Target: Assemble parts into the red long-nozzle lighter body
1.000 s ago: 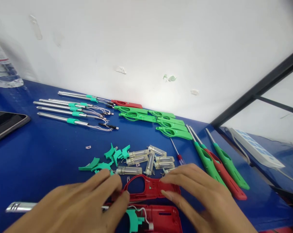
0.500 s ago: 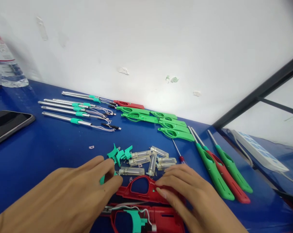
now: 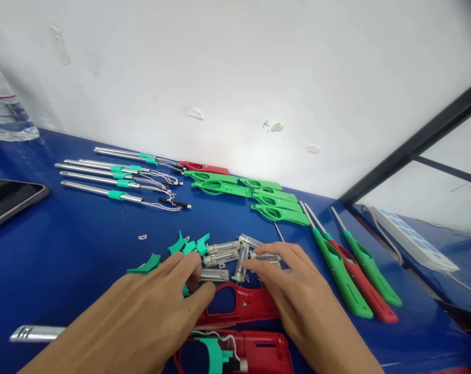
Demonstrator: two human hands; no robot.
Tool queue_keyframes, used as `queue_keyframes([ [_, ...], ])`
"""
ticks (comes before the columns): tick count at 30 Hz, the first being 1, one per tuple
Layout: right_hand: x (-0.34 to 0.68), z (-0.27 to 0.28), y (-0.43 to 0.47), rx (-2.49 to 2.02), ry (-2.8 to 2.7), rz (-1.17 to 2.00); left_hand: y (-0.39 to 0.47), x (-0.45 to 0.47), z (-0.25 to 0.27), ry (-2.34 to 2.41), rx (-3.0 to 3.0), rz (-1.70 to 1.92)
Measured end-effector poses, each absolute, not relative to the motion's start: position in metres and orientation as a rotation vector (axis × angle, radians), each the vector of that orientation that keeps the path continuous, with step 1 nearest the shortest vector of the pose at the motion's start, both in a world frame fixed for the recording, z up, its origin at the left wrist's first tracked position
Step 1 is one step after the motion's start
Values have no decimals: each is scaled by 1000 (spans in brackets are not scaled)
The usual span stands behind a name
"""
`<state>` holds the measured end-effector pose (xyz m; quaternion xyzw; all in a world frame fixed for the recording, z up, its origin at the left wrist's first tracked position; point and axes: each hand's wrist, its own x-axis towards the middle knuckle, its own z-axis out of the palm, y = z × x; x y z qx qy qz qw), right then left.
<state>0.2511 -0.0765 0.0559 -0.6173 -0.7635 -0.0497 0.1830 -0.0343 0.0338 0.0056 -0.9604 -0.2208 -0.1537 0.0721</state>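
Observation:
My left hand (image 3: 149, 311) lies palm down on the blue table (image 3: 64, 249), its fingertips at the teal trigger pieces (image 3: 188, 246) and the left end of a red lighter shell half (image 3: 239, 306). My right hand (image 3: 298, 301) rests on the right end of that shell, with its fingers reaching into the cluster of clear gas tanks (image 3: 235, 254). Below it lies a second red shell half (image 3: 251, 353) holding a teal trigger and white wires. Whether either hand grips anything I cannot tell.
Metal nozzle tubes (image 3: 110, 179) with wires lie at the back left. Green shell halves (image 3: 259, 197) and one red sit by the wall. Assembled green and red lighters (image 3: 352, 270) lie at the right. A phone (image 3: 5, 200) and a water bottle (image 3: 1, 104) are at the left. A metal tube (image 3: 36, 332) lies near my left wrist.
Both hands slid forward: the left fingers reached the teal pieces and the right fingers moved from the red shell onto the gas tanks, covering the small red screwdriver.

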Motion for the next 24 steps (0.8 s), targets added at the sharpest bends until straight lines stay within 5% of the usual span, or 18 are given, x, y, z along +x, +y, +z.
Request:
queue_keyframes([
  [24,241,31,-69,-1792,-2026,-134,37,-16,7,-782,-2834,-590],
])
